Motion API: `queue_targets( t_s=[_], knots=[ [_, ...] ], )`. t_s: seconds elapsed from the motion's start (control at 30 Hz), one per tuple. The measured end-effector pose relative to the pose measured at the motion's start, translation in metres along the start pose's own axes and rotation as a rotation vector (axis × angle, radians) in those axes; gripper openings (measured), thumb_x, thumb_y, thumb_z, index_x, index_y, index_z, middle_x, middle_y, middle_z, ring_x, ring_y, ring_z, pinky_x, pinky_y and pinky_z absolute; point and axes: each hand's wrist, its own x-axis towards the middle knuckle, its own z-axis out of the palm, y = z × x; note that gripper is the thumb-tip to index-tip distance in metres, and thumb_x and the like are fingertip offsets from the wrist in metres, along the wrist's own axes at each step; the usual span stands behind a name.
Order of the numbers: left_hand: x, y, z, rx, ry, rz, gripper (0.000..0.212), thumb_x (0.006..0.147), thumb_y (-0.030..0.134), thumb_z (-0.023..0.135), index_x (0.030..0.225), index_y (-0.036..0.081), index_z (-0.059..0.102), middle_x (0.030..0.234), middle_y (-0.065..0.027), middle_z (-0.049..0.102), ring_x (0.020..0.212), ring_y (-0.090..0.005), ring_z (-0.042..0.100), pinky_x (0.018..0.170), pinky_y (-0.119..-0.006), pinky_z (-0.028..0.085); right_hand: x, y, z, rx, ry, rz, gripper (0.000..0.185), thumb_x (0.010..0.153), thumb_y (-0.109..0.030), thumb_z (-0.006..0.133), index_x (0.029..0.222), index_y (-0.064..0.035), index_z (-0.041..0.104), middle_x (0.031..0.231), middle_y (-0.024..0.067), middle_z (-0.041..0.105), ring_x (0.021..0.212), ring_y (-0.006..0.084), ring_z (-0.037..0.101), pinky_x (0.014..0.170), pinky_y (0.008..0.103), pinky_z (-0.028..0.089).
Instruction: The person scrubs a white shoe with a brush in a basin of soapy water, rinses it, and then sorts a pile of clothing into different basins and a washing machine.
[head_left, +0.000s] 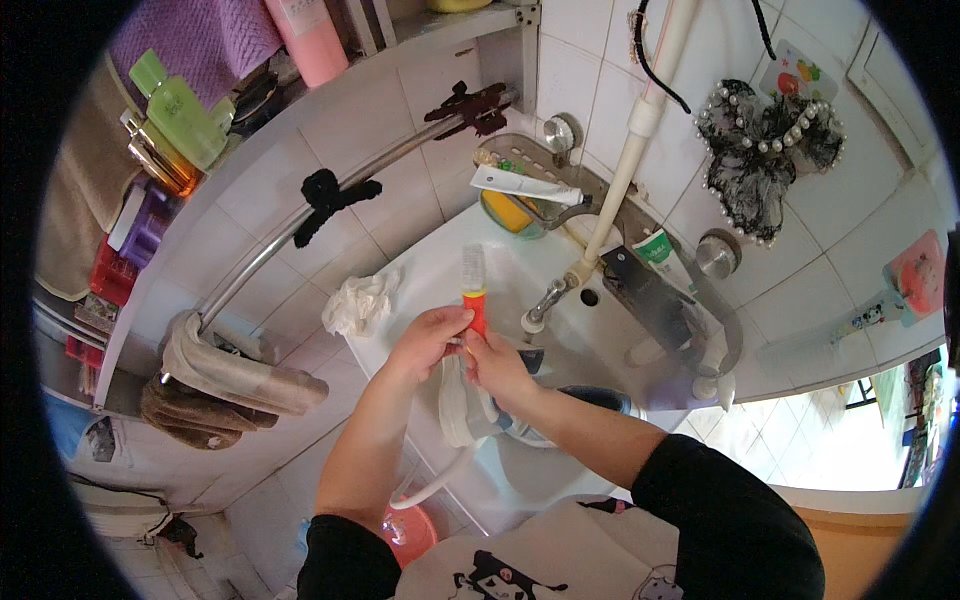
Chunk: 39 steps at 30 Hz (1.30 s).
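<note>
In front of me, over the white washbasin, I hold up a small brush with a red handle, a yellow band and a pale bristled head pointing away. My left hand has its thumb on the handle from the left. From the right, my right hand grips the handle's lower end. Just below my hands is a shoe with a white sole, its upper mostly hidden. A dark blue rounded item, partly behind my right forearm, sits in the basin; I cannot tell what it is.
A chrome faucet reaches over the basin beside a pale vertical pipe. Crumpled white paper lies on the left rim. A soap dish holds a yellow bar. Towels hang from a rail. A red basin stands below.
</note>
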Motion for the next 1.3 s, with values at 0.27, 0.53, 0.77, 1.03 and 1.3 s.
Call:
queue_targets(
  t_s=[0.27,0.53,0.77,1.03,1.3],
  knots=[
    [0.062,-0.007,-0.057,0.897,0.360,0.057,0.019,0.085,0.010,0.049,0.102,0.004,0.056,0.079,-0.0118,0.063,0.070,-0.0219,0.061,0.064,-0.031,0.049,-0.001,0.018,-0.002,-0.522,-0.099,-0.157,0.039,0.083,-0.025,0.058,0.115,-0.0071,0.046,0.083,0.0098,0.055,0.065,0.0168,0.054,0.059,0.0314,0.046],
    [0.136,0.002,-0.068,1.622,0.552,0.327,0.041,0.086,0.014,0.045,0.124,0.028,0.046,0.108,-0.0090,0.051,0.102,-0.0271,0.048,0.082,-0.042,0.042,-0.050,-0.076,-0.055,-0.974,0.004,-0.500,0.033,0.080,-0.013,0.059,0.111,-0.0075,0.050,0.098,0.0119,0.049,0.077,0.0217,0.054,0.066,0.0320,0.046],
    [0.147,0.004,-0.071,1.585,0.642,0.418,0.048,0.081,0.016,0.054,0.126,0.029,0.044,0.107,-0.0096,0.051,0.100,-0.0293,0.048,0.082,-0.045,0.041,-0.034,-0.102,-0.077,-1.325,0.313,-0.648,0.031,0.079,-0.017,0.059,0.107,-0.0051,0.051,0.100,0.0172,0.046,0.089,0.0344,0.051,0.076,0.0396,0.045],
    [0.069,0.008,-0.059,1.486,0.671,0.595,0.052,0.073,0.010,0.062,0.122,0.017,0.049,0.115,-0.0129,0.048,0.107,-0.0294,0.046,0.090,-0.041,0.039,-0.012,-0.084,-0.073,-1.448,0.212,-0.398,0.029,0.082,-0.024,0.057,0.100,-0.0017,0.058,0.108,0.0235,0.047,0.100,0.0369,0.050,0.082,0.0407,0.045],
    [-0.110,-0.106,-0.078,0.928,0.897,0.527,0.036,0.076,0.008,0.060,0.112,0.010,0.056,0.104,-0.0156,0.054,0.099,-0.0318,0.051,0.085,-0.039,0.043,0.002,-0.054,-0.085,-1.595,0.280,-0.557,0.025,0.084,-0.020,0.051,0.091,0.0028,0.059,0.105,0.0319,0.048,0.103,0.0442,0.046,0.088,0.0462,0.039]
  ],
)
